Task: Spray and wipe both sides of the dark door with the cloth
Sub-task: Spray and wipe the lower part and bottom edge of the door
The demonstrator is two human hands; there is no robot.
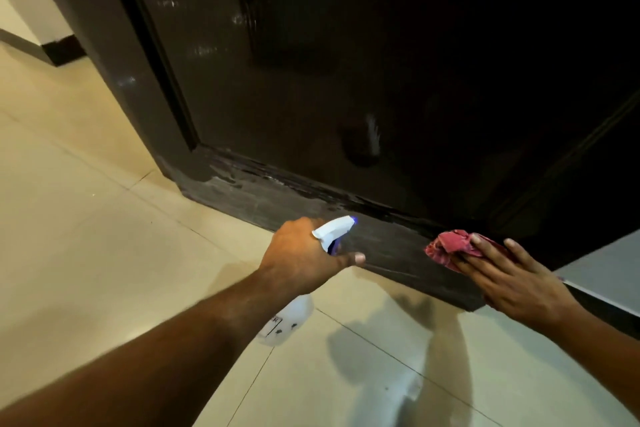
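Two hands work low over the tiled floor (104,218). The left hand (304,253) is wrapped round the neck of the spray bottle (334,230), thumb sticking out, nozzle aimed at the sill (277,198). The right hand (512,277) lies flat, fingers straight, pressing the red cloth (450,246) onto that dark sill at the foot of the door (346,80).

The bottom strip looks like the job in hand. I'd go for short bursts close in, then long strokes along the sill with a clean face of cloth, because pale streaks show on that ledge. Watch the sill's step edge and the corner where it meets the frame (131,62).

Plenty of tile lies to the left for shuffling sideways. On the right a pale surface sits close; wall or floor, I cannot tell. Above, the door panel rises dark and glossy.
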